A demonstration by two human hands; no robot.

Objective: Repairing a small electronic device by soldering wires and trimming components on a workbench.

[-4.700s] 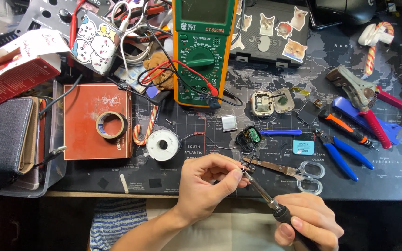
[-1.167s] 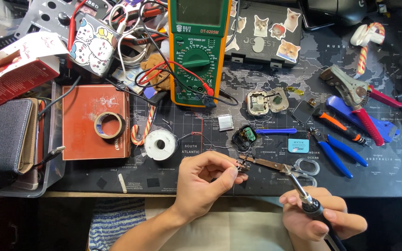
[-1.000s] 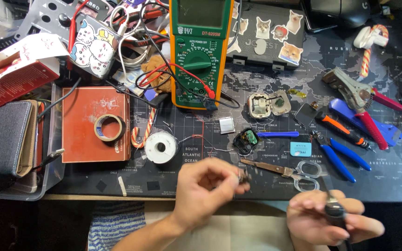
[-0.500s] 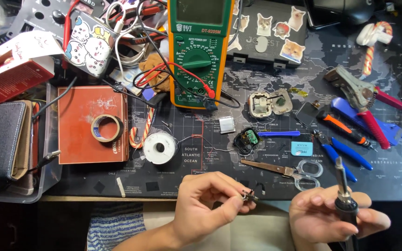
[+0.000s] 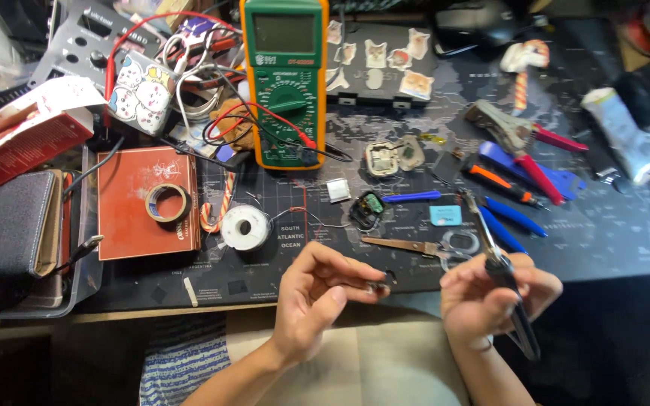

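We see the left hand (image 5: 317,297) pinching a small dark part (image 5: 382,283) at the desk's near edge, the right hand (image 5: 490,297) gripping a soldering iron (image 5: 499,265), tip up. Far left, a clear tray (image 5: 77,289) holds a dark wallet (image 5: 1,229).

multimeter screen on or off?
Cannot tell for sure. The multimeter lies flat on the mat, its screen a blank grey-green with no readable digits; the red lead's plug lies at its lower end.
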